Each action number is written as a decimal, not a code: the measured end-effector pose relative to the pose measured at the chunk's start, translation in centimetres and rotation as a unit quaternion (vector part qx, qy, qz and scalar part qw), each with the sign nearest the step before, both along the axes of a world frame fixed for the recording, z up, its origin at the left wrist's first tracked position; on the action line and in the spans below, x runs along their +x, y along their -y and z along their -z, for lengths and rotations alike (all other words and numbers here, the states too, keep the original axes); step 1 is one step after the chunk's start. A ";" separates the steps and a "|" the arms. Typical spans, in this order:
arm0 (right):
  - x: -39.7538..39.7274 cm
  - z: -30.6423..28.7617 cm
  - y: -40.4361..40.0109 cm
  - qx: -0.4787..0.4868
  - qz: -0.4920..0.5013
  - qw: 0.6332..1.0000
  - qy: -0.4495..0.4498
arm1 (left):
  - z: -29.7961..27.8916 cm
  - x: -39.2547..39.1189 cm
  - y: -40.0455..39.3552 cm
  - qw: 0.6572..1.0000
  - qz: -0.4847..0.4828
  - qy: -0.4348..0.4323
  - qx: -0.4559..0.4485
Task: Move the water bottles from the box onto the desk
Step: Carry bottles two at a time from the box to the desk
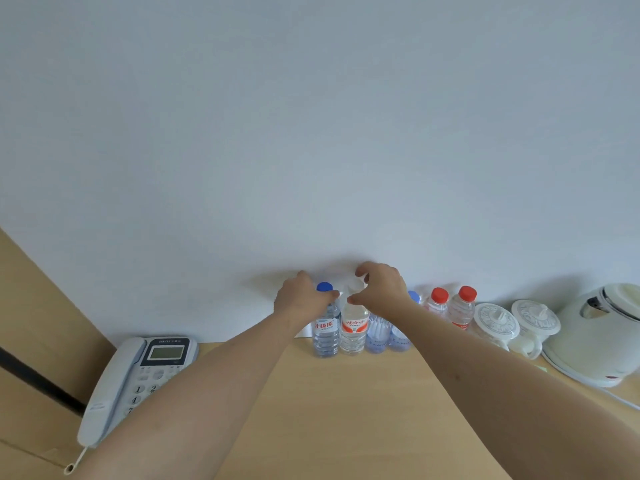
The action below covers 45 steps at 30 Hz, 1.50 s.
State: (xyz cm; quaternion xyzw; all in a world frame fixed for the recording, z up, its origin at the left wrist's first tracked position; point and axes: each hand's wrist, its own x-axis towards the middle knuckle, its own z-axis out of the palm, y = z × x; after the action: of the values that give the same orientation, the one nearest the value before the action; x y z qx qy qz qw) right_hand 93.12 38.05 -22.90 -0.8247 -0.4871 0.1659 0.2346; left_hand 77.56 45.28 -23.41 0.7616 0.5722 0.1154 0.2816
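Water bottles [351, 327] upright on desk [346, 410], left hand [301, 299] gripping the blue-capped one [325, 323], right hand [381, 289] pinching its neighbour's top

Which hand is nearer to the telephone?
The left. The left hand holds the blue-capped bottle, on the telephone's side of the row; the right hand is farther right.

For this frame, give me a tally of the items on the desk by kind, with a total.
Water bottles: 6, first to last
Lidded white cups: 2
Kettle: 1
Telephone: 1
Total: 10
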 end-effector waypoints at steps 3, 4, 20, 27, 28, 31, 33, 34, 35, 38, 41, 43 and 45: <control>-0.4 -0.8 1.2 -0.003 0.020 1.000 -0.006 | -1.4 -0.8 0.6 0.995 0.041 -0.029 0.081; -0.5 -1.1 1.8 -0.005 0.025 1.000 -0.006 | -1.8 -1.0 0.9 0.992 0.059 -0.035 0.107; 0.5 -3.6 19.2 -0.066 0.193 0.975 0.085 | -3.2 4.6 11.6 0.901 0.366 -0.032 0.230; 2.6 -4.6 31.0 -0.063 0.284 0.952 0.093 | -5.0 10.5 21.9 0.857 0.455 -0.019 0.242; 2.9 -4.7 33.1 -0.064 0.300 0.947 0.094 | -5.1 11.4 23.8 0.849 0.471 -0.018 0.239; 3.8 -4.6 40.2 -0.067 0.340 0.933 0.093 | -5.2 14.0 30.3 0.827 0.512 -0.018 0.232; 4.5 -4.5 45.6 -0.081 0.366 0.923 0.090 | -5.2 15.8 35.3 0.816 0.533 -0.014 0.224; 4.8 -4.5 48.4 -0.091 0.381 0.916 0.088 | -5.1 16.5 38.0 0.813 0.542 -0.008 0.215; 5.1 -4.6 51.2 -0.102 0.395 0.909 0.087 | -5.1 17.3 40.9 0.809 0.550 -0.002 0.206; 5.5 -5.0 59.9 -0.118 0.443 0.885 0.079 | -4.9 19.2 49.6 0.787 0.583 -0.005 0.201; 5.4 -5.1 69.2 -0.121 0.481 0.865 0.078 | -4.9 21.2 58.7 0.759 0.621 -0.001 0.194; 5.1 -5.1 75.1 -0.118 0.509 0.850 0.071 | -5.1 22.3 64.5 0.743 0.644 0.008 0.181; 4.7 -5.0 80.7 -0.118 0.538 0.832 0.060 | -5.2 23.1 70.1 0.723 0.668 0.016 0.178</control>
State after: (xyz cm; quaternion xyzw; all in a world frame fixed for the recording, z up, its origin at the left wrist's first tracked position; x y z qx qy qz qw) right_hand 97.87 -42.63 -17.90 -0.9863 0.0437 0.0193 0.1581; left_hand 100.70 -24.78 -18.17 0.9807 -0.1202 0.0092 0.1540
